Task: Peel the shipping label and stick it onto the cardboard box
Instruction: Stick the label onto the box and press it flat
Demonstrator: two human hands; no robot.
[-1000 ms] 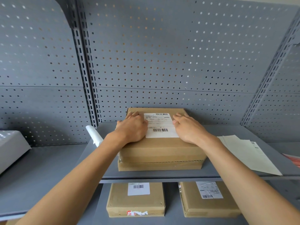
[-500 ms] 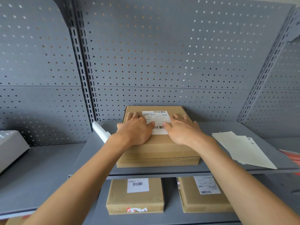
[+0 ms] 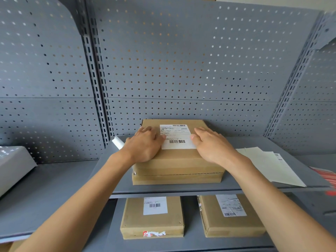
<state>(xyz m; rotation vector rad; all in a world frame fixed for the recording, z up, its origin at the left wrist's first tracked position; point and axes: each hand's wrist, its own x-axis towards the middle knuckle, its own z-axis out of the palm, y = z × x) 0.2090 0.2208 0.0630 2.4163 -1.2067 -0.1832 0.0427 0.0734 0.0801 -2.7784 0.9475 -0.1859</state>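
Note:
A brown cardboard box (image 3: 178, 160) rests on the grey shelf (image 3: 181, 188) against the pegboard wall. A white shipping label (image 3: 177, 137) with barcodes lies flat on the box's top. My left hand (image 3: 145, 144) presses palm-down on the box top at the label's left edge. My right hand (image 3: 211, 144) lies flat at the label's right edge, fingers spread. Neither hand holds anything.
Pale backing sheets (image 3: 269, 164) lie on the shelf to the right. A white paper roll (image 3: 118, 142) sticks up left of the box. Two labelled cardboard boxes (image 3: 154, 217) (image 3: 231, 215) sit on the shelf below. A light grey device (image 3: 12, 164) stands at far left.
Both hands slid inward over the label, then outward again to its left and right edges. The label stays flat on the box.

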